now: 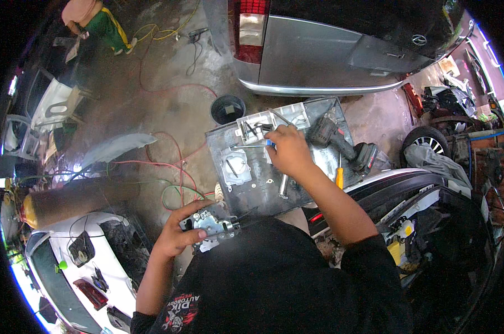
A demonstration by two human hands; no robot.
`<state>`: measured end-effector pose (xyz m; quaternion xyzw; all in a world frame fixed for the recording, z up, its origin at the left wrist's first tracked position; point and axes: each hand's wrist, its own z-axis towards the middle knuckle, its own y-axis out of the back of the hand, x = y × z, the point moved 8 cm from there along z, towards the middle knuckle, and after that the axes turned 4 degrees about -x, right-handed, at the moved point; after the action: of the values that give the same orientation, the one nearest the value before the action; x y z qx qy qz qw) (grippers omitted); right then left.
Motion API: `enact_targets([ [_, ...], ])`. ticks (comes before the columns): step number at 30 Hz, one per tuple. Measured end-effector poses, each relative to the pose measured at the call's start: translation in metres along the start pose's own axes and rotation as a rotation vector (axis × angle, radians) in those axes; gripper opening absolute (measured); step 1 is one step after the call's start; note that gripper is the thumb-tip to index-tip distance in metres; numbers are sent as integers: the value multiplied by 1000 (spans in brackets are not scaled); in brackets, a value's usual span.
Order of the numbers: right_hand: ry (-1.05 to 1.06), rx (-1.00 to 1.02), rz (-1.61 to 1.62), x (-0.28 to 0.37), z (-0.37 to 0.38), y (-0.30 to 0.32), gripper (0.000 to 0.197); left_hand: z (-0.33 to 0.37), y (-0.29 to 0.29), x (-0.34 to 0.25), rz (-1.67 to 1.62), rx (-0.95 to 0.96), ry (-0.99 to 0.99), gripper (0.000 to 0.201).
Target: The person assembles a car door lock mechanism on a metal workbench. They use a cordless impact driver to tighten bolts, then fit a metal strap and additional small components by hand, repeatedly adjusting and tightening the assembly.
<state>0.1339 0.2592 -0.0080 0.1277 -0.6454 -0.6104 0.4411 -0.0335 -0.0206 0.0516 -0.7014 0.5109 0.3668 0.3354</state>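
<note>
My left hand (171, 236) is closed around a silvery metal latch mechanism (214, 221), held in front of my body with the thumb on its near face. Over the dark work table (240, 197), my right hand (292, 151) has its fingers closed at the blue handle of a screwdriver (252, 146), whose thin shaft points left. Just beyond those fingers lies a clear compartment box (300, 115) with small dark parts in it. A pale flat plate (235, 168) rests left of the hand. Nearer to me is a chrome socket tool (284, 186).
A cordless impact driver (335, 136) and a yellow-handled screwdriver (339, 177) lie right of my forearm. A black bucket (228, 109) stands behind the table. Hoses (176, 167) cross the floor at left. A grey vehicle (330, 55) stands beyond; a person (93, 19) bends at far left.
</note>
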Motion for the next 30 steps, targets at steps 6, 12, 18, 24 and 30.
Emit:
enact_targets([
  [6, 216, 16, -26, 32, 19, -18, 20, 5, -5, -14, 74, 47, -76, 81],
  [12, 528, 92, -142, 66, 55, -37, 12, 5, -10, -11, 71, 69, -39, 80],
  [18, 639, 163, -181, 71, 75, -90, 20, 5, 12, 33, 209, -2, -20, 80],
  [24, 636, 337, -156, 75, 80, -86, 19, 4, -1, 4, 106, 77, -99, 67],
  [30, 546, 455, -134, 71, 91, -99, 18, 9, -7, 0, 65, 110, -138, 66],
])
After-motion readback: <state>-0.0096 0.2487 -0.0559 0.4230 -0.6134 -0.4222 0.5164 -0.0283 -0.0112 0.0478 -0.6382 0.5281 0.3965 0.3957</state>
